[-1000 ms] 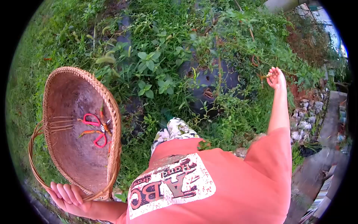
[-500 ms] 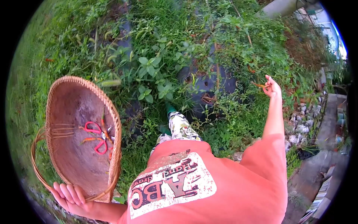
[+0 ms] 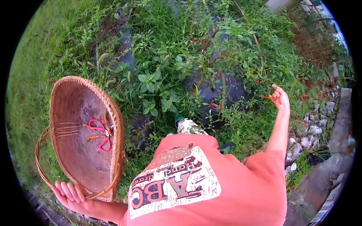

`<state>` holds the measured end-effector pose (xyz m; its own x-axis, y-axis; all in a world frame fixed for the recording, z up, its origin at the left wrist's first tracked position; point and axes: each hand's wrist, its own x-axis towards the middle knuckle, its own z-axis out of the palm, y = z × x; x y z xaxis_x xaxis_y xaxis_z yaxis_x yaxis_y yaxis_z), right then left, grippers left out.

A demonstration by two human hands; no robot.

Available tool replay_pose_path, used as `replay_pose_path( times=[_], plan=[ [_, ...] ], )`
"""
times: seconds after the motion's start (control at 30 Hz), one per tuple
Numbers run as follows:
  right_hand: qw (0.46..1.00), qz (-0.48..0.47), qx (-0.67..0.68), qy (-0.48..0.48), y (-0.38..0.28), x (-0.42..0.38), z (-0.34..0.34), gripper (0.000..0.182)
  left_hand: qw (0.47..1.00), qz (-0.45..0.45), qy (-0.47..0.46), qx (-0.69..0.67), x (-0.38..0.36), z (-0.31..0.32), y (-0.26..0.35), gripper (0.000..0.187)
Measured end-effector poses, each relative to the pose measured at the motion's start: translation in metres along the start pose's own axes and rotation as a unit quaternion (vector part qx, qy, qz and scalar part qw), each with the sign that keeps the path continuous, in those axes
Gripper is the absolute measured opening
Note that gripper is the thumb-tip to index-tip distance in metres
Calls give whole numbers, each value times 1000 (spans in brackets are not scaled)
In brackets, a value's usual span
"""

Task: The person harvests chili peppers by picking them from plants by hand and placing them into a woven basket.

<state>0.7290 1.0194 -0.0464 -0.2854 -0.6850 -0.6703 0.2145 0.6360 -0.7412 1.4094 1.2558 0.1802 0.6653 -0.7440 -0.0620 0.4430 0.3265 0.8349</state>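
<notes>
My left hand (image 3: 71,194) is closed around the handle of a woven basket (image 3: 85,162), which hangs tilted so its inside faces me. Inside lie scissors (image 3: 105,144) with red handles and several slim orange-red chili peppers (image 3: 92,138). Out to the right, my right hand (image 3: 281,100) pinches a thin orange-brown chili pepper (image 3: 265,97), its tip pointing left. Just beyond that hand grow leafy green plants (image 3: 260,56), with a red pepper (image 3: 256,80) among the leaves.
Dark plastic sheeting (image 3: 211,90) shows between weeds and plants ahead. Pale stones (image 3: 315,130) edge the bed on the right, beside a grey concrete path (image 3: 337,124). A thick pale pipe or post (image 3: 281,4) stands at the upper right. Tall grass covers the left.
The view has shifted a little over the plants, and my legs have moved as in a step. My right hand sits slightly lower and farther right, still pinching the pepper.
</notes>
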Motion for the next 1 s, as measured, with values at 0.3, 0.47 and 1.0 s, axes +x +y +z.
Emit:
replay_pose_path(
  times=[0.3, 0.47, 1.0],
  plan=[
    [987, -101, -102, 72, 6, -11, 5, 27, 998, -46, -41, -29, -9, 30, 7, 33],
    [930, -205, -285, 107, 29, 1, 2, 44, 994, -104, -11, -36, -4, 48, 11, 38],
    [942, -225, -118, 218, 42, 67, 128, 30, 994, -93, 5, -56, 2, 46, 9, 38]
  ],
)
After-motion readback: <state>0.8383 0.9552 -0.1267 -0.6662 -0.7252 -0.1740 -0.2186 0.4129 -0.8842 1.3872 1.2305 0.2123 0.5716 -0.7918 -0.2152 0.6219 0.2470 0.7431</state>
